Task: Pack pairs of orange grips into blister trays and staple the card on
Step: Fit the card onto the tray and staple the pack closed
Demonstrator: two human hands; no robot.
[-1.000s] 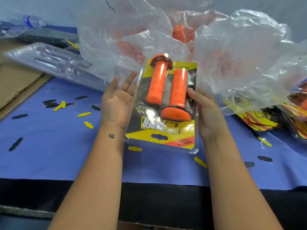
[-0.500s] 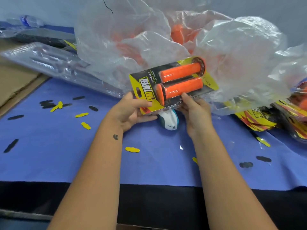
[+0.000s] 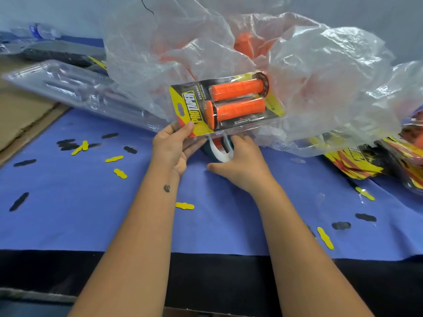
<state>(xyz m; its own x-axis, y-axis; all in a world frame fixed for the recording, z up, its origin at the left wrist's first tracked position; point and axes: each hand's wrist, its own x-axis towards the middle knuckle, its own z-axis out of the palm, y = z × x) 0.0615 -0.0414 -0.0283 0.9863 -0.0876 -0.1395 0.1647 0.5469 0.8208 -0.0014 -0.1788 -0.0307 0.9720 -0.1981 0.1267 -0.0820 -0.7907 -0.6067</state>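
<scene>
Head view showed one pack well along: two orange grips (image 3: 238, 99) sat side by side, lengthwise across the frame, inside a clear blister tray (image 3: 258, 128) w/ the yellow-black card (image 3: 186, 106) behind them. Left hand (image 3: 172, 148) pinched the pack's near-left corner, thumb on top of the card, fingers under, holding it tilted just above the blue table cover (image 3: 68, 213). Right hand (image 3: 242, 161) was down under the pack's near edge, fingers curled round a white-and-teal stapler (image 3: 219, 152); grip looked only partly closed, thumb spread out to the side. So judged: grips loaded, card in, stapling not yet visibly done; no staples could be made out at this res. Still to do, prob: bring stapler to the pack's edges, fix the card, set pack aside, repeat. Plenty of stock left: more orange grips inside the big clear plastic bag (image 3: 320, 76) behind, empty trays (image 3: 75, 88) stacked at left, loose cards (image 3: 357, 161) at right. Punched yellow and black scraps (image 3: 114, 159) lay scattered on the cover.
</scene>
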